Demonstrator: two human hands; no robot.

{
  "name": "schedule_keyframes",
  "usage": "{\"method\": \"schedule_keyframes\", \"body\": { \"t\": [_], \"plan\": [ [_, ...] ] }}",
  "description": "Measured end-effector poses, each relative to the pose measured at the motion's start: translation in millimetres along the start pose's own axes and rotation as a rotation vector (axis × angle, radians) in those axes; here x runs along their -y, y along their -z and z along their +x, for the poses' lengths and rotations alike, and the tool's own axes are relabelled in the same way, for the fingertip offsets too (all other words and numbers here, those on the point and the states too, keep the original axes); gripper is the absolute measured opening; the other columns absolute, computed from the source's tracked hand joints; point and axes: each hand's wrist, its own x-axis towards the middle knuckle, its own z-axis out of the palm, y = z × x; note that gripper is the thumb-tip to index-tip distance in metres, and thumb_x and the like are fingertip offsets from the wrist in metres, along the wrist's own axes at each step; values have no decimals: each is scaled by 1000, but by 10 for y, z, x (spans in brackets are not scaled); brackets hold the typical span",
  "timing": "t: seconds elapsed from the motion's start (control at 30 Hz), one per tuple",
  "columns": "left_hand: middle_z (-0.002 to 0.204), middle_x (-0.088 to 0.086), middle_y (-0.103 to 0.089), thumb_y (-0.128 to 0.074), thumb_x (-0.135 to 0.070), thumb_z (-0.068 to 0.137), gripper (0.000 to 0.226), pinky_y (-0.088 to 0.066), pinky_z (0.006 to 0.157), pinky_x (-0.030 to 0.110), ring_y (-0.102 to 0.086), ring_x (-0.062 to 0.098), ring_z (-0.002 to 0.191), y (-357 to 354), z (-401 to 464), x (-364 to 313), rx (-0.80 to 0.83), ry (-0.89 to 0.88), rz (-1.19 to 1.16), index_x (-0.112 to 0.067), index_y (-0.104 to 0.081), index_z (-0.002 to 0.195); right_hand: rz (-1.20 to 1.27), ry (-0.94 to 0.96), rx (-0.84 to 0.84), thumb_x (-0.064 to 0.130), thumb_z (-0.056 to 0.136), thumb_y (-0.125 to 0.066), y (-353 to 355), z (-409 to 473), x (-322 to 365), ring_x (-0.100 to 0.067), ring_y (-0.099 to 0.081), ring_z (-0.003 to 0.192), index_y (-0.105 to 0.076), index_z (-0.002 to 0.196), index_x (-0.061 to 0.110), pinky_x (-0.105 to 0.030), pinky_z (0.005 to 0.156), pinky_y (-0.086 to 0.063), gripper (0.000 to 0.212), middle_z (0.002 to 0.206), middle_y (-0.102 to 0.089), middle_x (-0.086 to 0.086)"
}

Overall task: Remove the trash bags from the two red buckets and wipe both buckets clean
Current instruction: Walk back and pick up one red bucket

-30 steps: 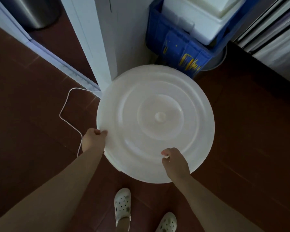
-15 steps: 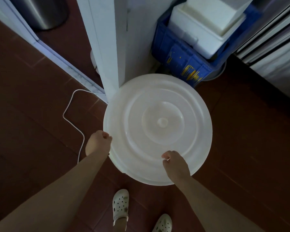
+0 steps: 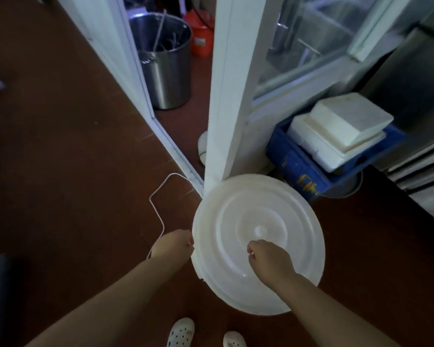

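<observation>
Foam boxes (image 3: 341,131) fill blue crate (image 3: 296,171); left hand (image 3: 172,246) and right hand (image 3: 268,259), fingers curled, grip white lid (image 3: 286,221).

lid (image 3: 258,236) before post (image 3: 226,96), crate (image 3: 308,169) right, pot (image 3: 166,63) behind

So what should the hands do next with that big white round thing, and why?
Probably set the white lid down on the floor, perhaps leaning on the white post that its far edge reaches. The left hand grips its rim, the right hand its near part, so neither is free to pull out trash bags.
</observation>
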Motion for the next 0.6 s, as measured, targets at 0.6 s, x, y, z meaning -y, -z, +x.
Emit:
{"method": "schedule_keyframes", "body": {
  "t": [0.6],
  "plan": [
    [110, 4, -64, -42, -23, 92, 24, -45, 71, 34, -61, 25, 101, -562, -3298, 606, -242, 631, 8, -16, -63, 102, -565, 1101, 79, 15, 93, -39, 125, -1258, 1979, -30, -59, 102, -59, 109, 13, -37, 79, -44, 25, 110, -62, -7]
  ]
}}
